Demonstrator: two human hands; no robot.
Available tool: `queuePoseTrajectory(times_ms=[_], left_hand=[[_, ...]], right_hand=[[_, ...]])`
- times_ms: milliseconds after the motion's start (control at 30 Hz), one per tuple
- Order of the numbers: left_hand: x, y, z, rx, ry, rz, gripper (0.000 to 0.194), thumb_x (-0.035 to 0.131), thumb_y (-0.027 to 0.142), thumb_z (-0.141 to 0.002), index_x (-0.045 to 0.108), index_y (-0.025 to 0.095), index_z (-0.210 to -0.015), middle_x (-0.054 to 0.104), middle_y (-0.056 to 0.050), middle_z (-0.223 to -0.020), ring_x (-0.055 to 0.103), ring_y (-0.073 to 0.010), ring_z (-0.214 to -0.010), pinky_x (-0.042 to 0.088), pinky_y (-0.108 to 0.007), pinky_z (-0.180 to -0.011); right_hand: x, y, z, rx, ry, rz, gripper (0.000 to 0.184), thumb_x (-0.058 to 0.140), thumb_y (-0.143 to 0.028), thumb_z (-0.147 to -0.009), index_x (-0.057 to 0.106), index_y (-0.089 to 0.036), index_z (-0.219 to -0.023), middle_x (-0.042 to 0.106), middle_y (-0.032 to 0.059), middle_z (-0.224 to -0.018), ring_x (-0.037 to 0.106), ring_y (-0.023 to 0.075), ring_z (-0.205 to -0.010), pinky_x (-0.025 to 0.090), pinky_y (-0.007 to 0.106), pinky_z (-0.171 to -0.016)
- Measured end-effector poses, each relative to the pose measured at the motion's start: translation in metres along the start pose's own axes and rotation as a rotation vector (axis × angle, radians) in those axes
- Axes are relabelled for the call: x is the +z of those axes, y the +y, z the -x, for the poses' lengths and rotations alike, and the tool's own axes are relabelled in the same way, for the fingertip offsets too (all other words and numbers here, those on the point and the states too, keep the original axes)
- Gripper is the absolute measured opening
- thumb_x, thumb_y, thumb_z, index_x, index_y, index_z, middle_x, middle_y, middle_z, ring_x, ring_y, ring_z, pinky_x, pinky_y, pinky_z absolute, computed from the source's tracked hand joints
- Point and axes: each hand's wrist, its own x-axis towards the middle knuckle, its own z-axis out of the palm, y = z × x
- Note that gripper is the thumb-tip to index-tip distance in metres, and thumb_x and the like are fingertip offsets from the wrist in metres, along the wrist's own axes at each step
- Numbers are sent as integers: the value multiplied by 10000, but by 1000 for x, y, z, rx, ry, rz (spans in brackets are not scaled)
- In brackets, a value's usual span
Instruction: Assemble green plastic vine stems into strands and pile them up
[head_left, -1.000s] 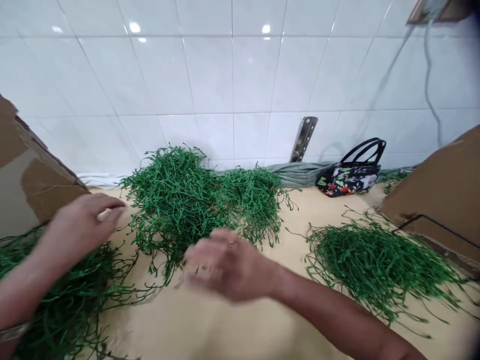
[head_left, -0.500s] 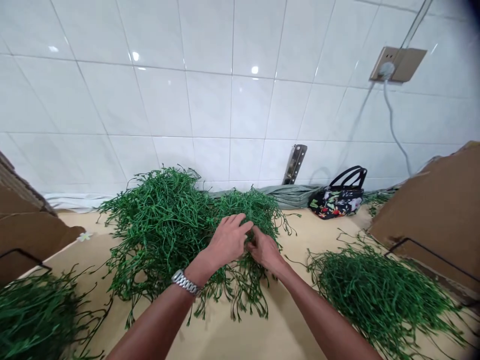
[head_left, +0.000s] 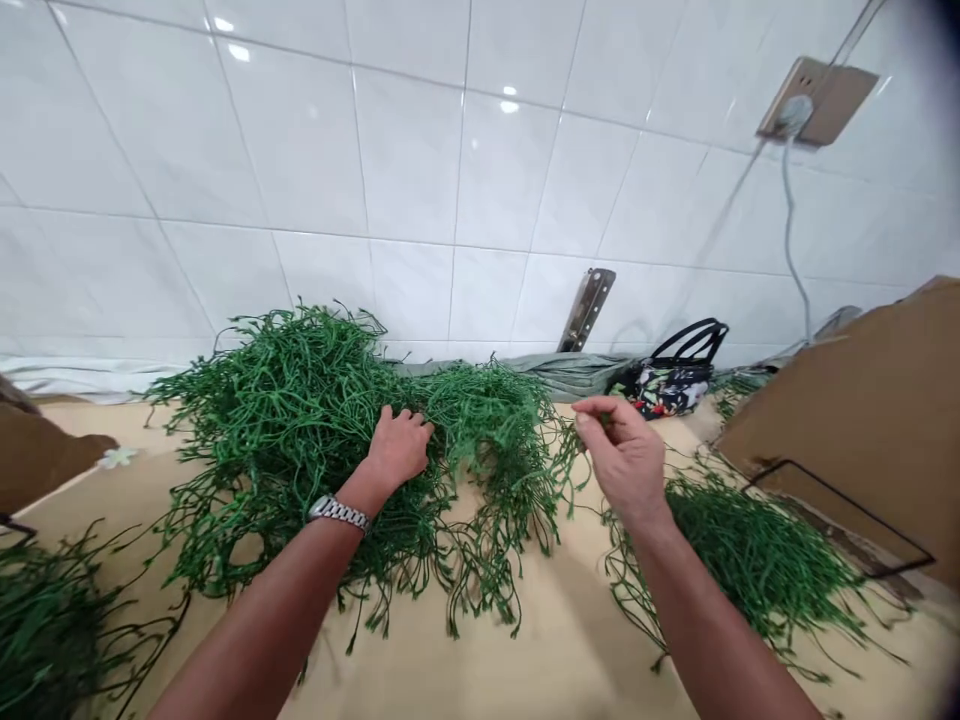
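Note:
A large tangled heap of green artificial plant stems (head_left: 300,400) lies on the pale table against the tiled wall. A smaller, lighter clump of stems (head_left: 487,410) adjoins it on the right. My left hand (head_left: 399,448), with a metal watch (head_left: 339,512) on its wrist, rests palm down where the two meet, fingers slightly bent and apart. Right of the clump, my right hand (head_left: 622,450) pinches a thin green stem (head_left: 566,450) between thumb and forefinger. Loose strands hang between that hand and the clump.
More green stems lie at the right (head_left: 765,550) and lower left (head_left: 45,620). Cardboard pieces stand at the right (head_left: 847,420) and left (head_left: 45,450). A floral bag (head_left: 671,385), a metal bracket (head_left: 587,310) and a plugged-in cable (head_left: 791,230) are along the wall.
My hands were together over the smaller clump. The left has moved left onto the edge of the big heap; the right has drawn away to the right with a stem. The view has shifted slightly.

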Motion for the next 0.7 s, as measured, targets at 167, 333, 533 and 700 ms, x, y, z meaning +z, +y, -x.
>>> queuePoseTrajectory(times_ms=[167, 333, 533, 700], left_hand=[[-2, 12, 1, 13, 9, -24, 258, 505, 138, -697, 660, 158, -903, 646, -135, -961, 549, -287, -937, 307, -498, -888], [-26, 24, 11, 33, 67, -16, 255, 468, 171, -755, 661, 177, -921, 538, -144, -1198, 472, -294, -1101, 290, -494, -951], [-46, 74, 65, 260, 2, 242, 246, 442, 279, -830, 663, 215, -917, 578, -94, -1118, 472, -242, -1108, 279, -453, -1017], [-8, 124, 90, 478, -178, 338, 569, 518, 530, -751, 430, 309, -1268, 425, -89, -1360, 276, -316, -1297, 119, -606, -1044]], right_hand=[[-16, -15, -6, -120, 49, 48, 131, 545, -260, -786, 595, -165, -861, 495, -22, -655, 407, 69, -516, 335, 186, -468], [-9, -8, 9, 87, -168, -88, 156, 520, -306, -801, 562, -159, -832, 442, -47, -570, 386, 64, -456, 303, 172, -407], [-3, 5, 43, 207, -373, -117, 169, 509, -319, -795, 565, -160, -798, 445, -38, -576, 412, 78, -490, 326, 189, -448], [-6, 10, 57, 323, -378, -184, 141, 487, -287, -780, 554, -163, -789, 393, -54, -531, 369, 74, -456, 305, 181, -425]])
